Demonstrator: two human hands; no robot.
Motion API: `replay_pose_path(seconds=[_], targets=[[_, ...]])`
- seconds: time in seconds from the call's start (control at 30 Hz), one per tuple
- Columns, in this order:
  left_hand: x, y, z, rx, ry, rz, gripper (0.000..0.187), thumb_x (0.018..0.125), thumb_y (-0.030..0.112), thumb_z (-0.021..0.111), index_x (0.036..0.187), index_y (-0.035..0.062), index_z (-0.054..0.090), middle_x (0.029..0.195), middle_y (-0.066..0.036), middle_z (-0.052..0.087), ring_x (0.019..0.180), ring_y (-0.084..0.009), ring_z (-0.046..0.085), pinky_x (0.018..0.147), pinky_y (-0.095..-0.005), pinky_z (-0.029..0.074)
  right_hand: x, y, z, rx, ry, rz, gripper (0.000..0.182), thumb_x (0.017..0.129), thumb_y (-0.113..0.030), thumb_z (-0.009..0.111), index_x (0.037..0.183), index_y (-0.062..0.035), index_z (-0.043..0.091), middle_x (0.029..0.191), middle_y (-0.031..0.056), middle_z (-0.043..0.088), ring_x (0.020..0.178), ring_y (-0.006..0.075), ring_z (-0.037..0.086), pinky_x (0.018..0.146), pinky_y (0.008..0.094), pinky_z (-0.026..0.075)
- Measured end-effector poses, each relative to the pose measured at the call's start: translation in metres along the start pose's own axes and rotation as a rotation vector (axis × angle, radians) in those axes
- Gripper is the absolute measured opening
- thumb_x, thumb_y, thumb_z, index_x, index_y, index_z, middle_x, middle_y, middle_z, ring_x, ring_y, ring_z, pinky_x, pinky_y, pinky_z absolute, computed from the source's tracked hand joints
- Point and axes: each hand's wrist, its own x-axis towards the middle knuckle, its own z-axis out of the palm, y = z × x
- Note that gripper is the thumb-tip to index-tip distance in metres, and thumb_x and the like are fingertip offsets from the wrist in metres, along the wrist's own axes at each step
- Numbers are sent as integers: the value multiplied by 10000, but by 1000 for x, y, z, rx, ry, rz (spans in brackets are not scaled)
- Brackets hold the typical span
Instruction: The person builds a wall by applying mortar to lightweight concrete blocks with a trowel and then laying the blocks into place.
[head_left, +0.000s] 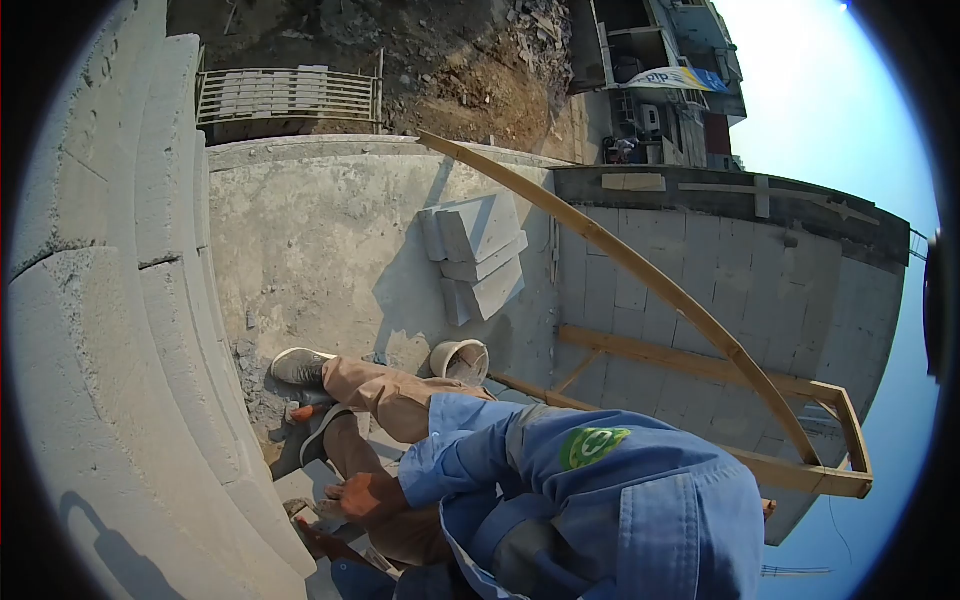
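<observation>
Neither of my hands shows in the head view, which lies on its side with the sky at the right. Close by, a person in a blue work shirt (560,450) with a green sleeve patch leans over, head out of frame. That person's hand (368,497) hangs low in front of the brown trousers; what it touches, if anything, I cannot make out. Both dark shoes (302,367) rest on rubble beside the pale block wall (110,370). A pale bucket (461,361) stands on the floor behind the legs.
Grey blocks (483,245) are stacked on the concrete floor (300,240). A long wooden beam (600,240) reaches across toward a wooden frame (690,365) along the far block wall (650,260). A slatted rail (290,95) and dug earth lie beyond the floor's edge.
</observation>
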Motion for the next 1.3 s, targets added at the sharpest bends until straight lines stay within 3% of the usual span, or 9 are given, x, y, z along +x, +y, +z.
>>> replay_pose_path(seconds=[0.4, 0.5, 0.63, 0.7, 0.83, 0.9, 1.2, 1.27, 1.3], targets=[[-16, -13, 1, -147, 3, -105, 1001, 646, 454, 886, 1303, -109, 384, 1205, -279, 560, 1049, -425, 632, 914, -512, 530, 0, 5, 9, -196, -258, -32, 412, 840, -251, 629, 1193, -49, 559, 1071, 182, 586, 815, 342, 680, 670, 442, 567], [-26, -20, 5, -223, 5, -175, 1003, 643, 453, 891, 1301, -109, 383, 1202, -279, 561, 1046, -425, 634, 913, -510, 532, -13, -11, -7, -205, 87, -165, 387, 805, -214, 643, 1140, -25, 598, 829, 191, 659, 759, 352, 698, 639, 447, 560], [-38, -21, 18, -360, 3, -276, 1006, 639, 451, 896, 1297, -110, 382, 1198, -280, 563, 1042, -424, 637, 911, -507, 534, -1, 0, -3, -299, -290, -44, 440, 813, -256, 661, 1173, -13, 594, 888, 175, 673, 749, 363, 700, 622, 458, 559], [-43, -25, 20, -426, -1, -319, 1007, 637, 449, 899, 1295, -110, 382, 1196, -280, 564, 1040, -424, 638, 911, -505, 535, 2, 30, 36, -122, 173, -329, 440, 821, -269, 654, 1169, -7, 593, 967, 181, 675, 808, 370, 700, 681, 478, 560], [-53, -35, 30, -549, -22, -379, 1010, 633, 447, 905, 1292, -110, 381, 1193, -281, 566, 1035, -423, 640, 909, -502, 538, 30, 75, 72, -329, -163, -125, 476, 849, -295, 623, 1229, -17, 552, 1142, 244, 641, 950, 407, 674, 811, 533, 531], [-57, -40, 33, -592, -28, -397, 1011, 631, 446, 908, 1290, -110, 380, 1191, -281, 567, 1033, -423, 642, 908, -501, 539, 32, -28, 7, -181, -215, 145, 498, 872, -314, 598, 1260, -9, 527, 1040, 253, 676, 903, 417, 682, 790, 537, 534], [-73, -38, 43, -638, 6, -516, 1106, 636, 407, 880, 1411, -131, 302, 1326, -283, 466, 1259, -437, 483, 1077, -492, 403, 131, -50, 41, -395, -123, 105, 639, 909, -434, 570, 1380, -10, 489, 1218, 294, 613, 1120, 445, 600, 945, 502, 479], [-74, -36, 40, -698, 27, -555, 1071, 630, 384, 868, 1410, -112, 327, 1313, -278, 470, 1235, -441, 480, 1071, -500, 397, 167, -11, 45, -786, -206, -259, 629, 887, -424, 627, 1373, -44, 504, 1230, 263, 613, 1140, 430, 595, 951, 488, 476], [-78, -36, 43, -664, 37, -554, 1049, 630, 371, 859, 1407, -105, 340, 1303, -278, 473, 1220, -442, 479, 1064, -508, 395, 176, -34, 48, -503, -110, 64, 610, 873, -415, 661, 1334, -37, 533, 1255, 271, 590, 1141, 432, 594, 951, 485, 477]])
